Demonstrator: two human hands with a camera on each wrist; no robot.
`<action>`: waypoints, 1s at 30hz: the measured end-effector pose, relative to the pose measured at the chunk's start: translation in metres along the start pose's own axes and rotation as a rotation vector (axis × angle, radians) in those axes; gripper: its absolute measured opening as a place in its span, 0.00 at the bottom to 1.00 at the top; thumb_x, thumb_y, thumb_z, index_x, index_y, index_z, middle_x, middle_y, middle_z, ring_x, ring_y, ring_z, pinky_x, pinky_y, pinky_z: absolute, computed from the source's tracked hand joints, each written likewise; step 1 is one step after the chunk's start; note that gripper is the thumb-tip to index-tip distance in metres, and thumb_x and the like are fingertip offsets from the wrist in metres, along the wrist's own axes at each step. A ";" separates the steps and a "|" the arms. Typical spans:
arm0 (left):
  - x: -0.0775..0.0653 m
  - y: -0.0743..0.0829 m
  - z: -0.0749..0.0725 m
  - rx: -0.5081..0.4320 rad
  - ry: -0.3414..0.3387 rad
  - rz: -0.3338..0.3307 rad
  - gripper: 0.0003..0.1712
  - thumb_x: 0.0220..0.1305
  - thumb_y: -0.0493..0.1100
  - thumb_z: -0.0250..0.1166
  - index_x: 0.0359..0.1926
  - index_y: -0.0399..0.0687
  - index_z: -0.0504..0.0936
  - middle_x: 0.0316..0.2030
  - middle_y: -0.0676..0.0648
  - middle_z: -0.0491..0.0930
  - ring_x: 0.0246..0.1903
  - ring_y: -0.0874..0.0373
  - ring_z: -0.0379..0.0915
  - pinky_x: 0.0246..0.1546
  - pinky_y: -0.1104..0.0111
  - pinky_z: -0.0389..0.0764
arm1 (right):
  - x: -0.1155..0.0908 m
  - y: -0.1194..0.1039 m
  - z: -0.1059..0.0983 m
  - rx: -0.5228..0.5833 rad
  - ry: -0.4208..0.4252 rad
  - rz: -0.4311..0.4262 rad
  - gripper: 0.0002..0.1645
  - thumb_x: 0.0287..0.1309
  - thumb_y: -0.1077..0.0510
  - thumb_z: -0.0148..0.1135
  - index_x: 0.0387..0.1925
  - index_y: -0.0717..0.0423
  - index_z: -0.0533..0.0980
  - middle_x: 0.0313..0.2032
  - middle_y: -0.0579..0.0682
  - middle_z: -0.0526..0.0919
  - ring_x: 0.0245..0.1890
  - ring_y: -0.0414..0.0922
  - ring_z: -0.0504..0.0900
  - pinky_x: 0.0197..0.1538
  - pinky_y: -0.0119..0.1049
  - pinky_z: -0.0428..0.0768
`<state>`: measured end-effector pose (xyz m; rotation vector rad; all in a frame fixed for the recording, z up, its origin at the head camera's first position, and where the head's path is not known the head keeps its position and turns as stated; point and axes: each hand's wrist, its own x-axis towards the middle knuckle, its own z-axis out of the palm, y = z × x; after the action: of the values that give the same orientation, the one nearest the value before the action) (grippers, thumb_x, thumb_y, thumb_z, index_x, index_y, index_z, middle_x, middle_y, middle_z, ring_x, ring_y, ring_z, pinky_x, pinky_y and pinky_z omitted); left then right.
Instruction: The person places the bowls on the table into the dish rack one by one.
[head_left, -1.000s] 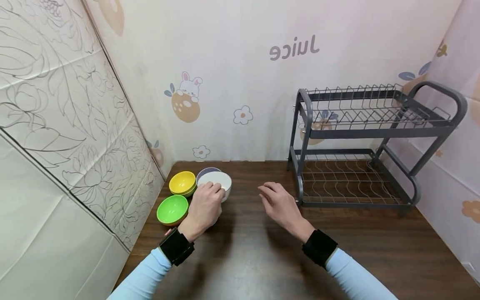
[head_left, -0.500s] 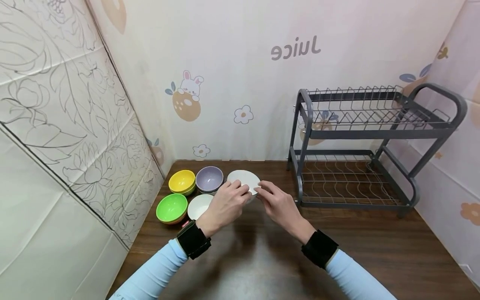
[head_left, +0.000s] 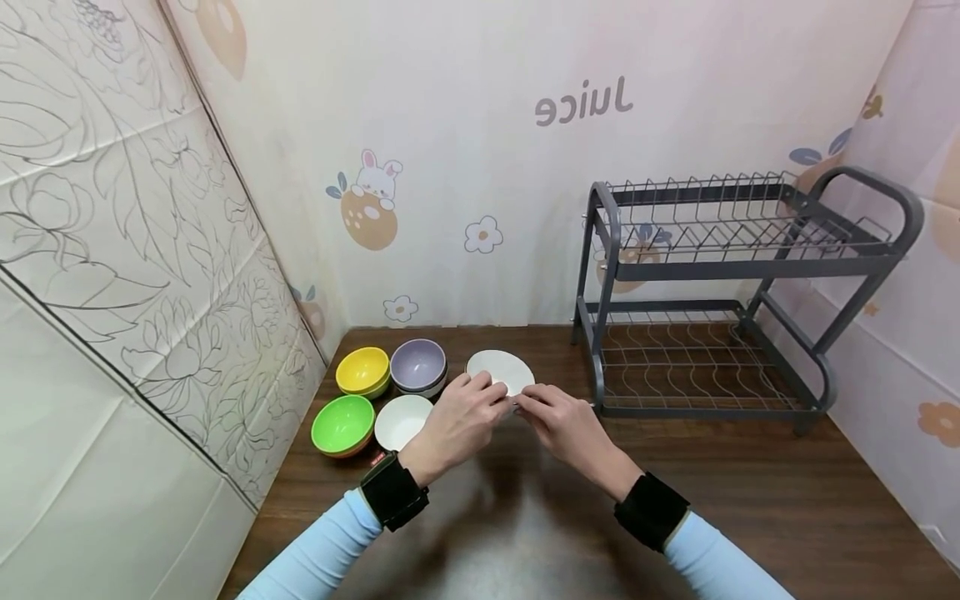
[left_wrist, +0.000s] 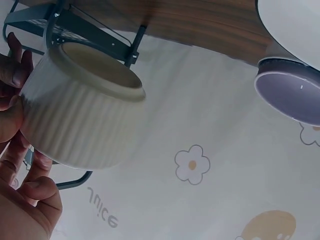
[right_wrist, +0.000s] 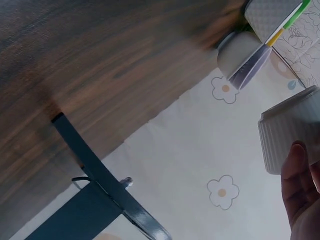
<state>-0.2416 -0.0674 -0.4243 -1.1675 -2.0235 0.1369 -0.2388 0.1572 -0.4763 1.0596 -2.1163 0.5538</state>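
A white ribbed bowl is held up above the brown table, in front of the patterned back wall. My left hand pinches its near rim, thumb and fingers curled over the edge. Close beside it, my right hand grips the same rim further to the right. In the left wrist view the ribbed side and foot of the bowl show, fingers at its rim. The right wrist view has the bowl at its right edge, a fingertip on its side.
Left on the table stand stacked bowls: yellow, purple and green on top. Another white bowl sits near my left wrist. A dark two-tier dish rack stands at the right.
My left hand has carried the white bowl rightward from over the other bowls, uncovering the purple one. My right hand, empty a second ago, has taken hold of the bowl's rim.
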 end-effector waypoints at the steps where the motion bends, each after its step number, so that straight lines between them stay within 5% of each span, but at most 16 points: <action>1: 0.001 0.001 0.000 0.004 0.001 0.002 0.10 0.63 0.36 0.68 0.41 0.55 0.92 0.32 0.53 0.77 0.34 0.53 0.72 0.30 0.66 0.71 | -0.002 0.000 -0.001 0.001 0.009 -0.005 0.20 0.55 0.67 0.79 0.50 0.59 0.86 0.45 0.54 0.85 0.40 0.48 0.87 0.37 0.41 0.87; 7: 0.012 0.008 0.002 0.026 0.036 0.000 0.13 0.68 0.36 0.63 0.43 0.55 0.92 0.34 0.52 0.77 0.39 0.53 0.72 0.32 0.66 0.70 | -0.011 0.004 -0.007 -0.005 0.074 -0.004 0.10 0.72 0.62 0.65 0.51 0.61 0.85 0.43 0.54 0.82 0.37 0.48 0.85 0.36 0.41 0.84; 12: 0.019 0.015 0.005 0.025 0.118 -0.004 0.11 0.72 0.37 0.61 0.40 0.54 0.90 0.36 0.52 0.76 0.43 0.52 0.72 0.34 0.65 0.69 | -0.019 0.004 -0.013 -0.033 0.163 0.009 0.18 0.82 0.56 0.52 0.51 0.61 0.85 0.42 0.54 0.83 0.37 0.48 0.83 0.34 0.42 0.82; 18: 0.020 0.025 0.008 -0.032 0.197 -0.033 0.12 0.74 0.38 0.59 0.44 0.52 0.89 0.44 0.49 0.80 0.50 0.50 0.74 0.41 0.63 0.75 | -0.025 0.001 -0.015 -0.083 0.305 -0.020 0.15 0.80 0.57 0.56 0.49 0.62 0.85 0.40 0.56 0.83 0.34 0.48 0.84 0.33 0.42 0.83; 24: 0.019 0.029 0.007 -0.111 0.267 -0.106 0.17 0.72 0.46 0.66 0.59 0.50 0.87 0.57 0.44 0.80 0.60 0.46 0.75 0.47 0.59 0.80 | -0.030 0.000 -0.016 -0.112 0.454 -0.028 0.16 0.77 0.57 0.60 0.42 0.66 0.86 0.36 0.58 0.83 0.26 0.48 0.83 0.27 0.41 0.81; 30: 0.018 0.031 0.011 -0.185 0.242 -0.193 0.29 0.68 0.52 0.73 0.66 0.49 0.81 0.64 0.43 0.77 0.63 0.45 0.73 0.49 0.58 0.81 | -0.034 0.002 -0.023 -0.127 0.530 0.030 0.18 0.76 0.55 0.63 0.39 0.68 0.87 0.34 0.60 0.83 0.23 0.49 0.81 0.24 0.40 0.78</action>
<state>-0.2323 -0.0325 -0.4352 -1.0366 -1.9484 -0.2808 -0.2168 0.1906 -0.4866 0.7119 -1.6757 0.6254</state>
